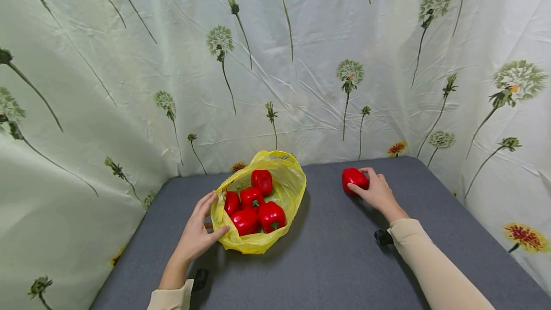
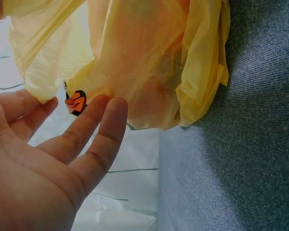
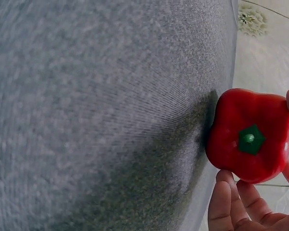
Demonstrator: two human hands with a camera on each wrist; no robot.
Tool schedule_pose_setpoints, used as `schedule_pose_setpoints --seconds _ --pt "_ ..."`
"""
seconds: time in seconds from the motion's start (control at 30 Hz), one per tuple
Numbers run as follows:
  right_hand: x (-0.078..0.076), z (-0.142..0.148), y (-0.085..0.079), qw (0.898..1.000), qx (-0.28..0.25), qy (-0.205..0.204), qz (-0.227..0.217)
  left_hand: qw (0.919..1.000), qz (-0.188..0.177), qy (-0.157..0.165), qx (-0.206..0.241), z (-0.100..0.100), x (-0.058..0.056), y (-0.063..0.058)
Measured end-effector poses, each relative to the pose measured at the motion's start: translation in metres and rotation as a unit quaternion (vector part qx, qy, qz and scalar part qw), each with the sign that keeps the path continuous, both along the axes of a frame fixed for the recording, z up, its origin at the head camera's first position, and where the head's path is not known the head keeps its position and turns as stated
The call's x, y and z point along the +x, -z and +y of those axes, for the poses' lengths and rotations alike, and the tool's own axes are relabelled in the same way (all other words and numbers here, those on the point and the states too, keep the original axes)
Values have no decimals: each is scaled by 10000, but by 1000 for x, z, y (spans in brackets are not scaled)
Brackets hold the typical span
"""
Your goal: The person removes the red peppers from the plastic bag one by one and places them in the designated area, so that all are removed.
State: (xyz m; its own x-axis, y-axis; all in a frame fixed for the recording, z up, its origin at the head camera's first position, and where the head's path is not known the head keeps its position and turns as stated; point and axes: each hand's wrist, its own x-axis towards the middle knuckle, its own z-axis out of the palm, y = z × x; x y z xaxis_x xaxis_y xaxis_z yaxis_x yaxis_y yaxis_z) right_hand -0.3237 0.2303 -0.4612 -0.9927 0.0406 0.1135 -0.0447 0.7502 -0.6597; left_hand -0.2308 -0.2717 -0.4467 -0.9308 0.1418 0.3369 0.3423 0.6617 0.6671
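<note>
A yellow plastic bag (image 1: 297,195) stands with its mouth open on the grey table, and several red bell peppers (image 1: 272,216) lie inside. At the bag's left side is my left hand (image 1: 198,231), thumb and fingers spread along the outside. In the left wrist view its fairly straight fingers (image 2: 113,125) touch the thin plastic. Toward the table's far right, my right hand (image 1: 379,195) grips a single red bell pepper (image 1: 354,181) between thumb and fingers. The right wrist view shows this pepper (image 3: 250,134) with its green stem facing the camera, close over the table surface.
The grey cloth-covered table (image 1: 323,257) reaches back to a pale curtain (image 1: 301,90) printed with dandelions, which also hangs at both sides. Dark wrist straps (image 1: 383,237) sit at the sleeve cuffs.
</note>
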Motion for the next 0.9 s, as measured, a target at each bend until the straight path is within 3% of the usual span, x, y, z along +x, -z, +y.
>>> schedule_pose_setpoints --seconds 0.57,0.9 --pt "-1 0 -3 9998 155 39 -118 10000 -59 -53 -37 1 0 -1" --pt "1 -5 -13 10000 10 -57 67 10000 84 22 32 0 2 1"
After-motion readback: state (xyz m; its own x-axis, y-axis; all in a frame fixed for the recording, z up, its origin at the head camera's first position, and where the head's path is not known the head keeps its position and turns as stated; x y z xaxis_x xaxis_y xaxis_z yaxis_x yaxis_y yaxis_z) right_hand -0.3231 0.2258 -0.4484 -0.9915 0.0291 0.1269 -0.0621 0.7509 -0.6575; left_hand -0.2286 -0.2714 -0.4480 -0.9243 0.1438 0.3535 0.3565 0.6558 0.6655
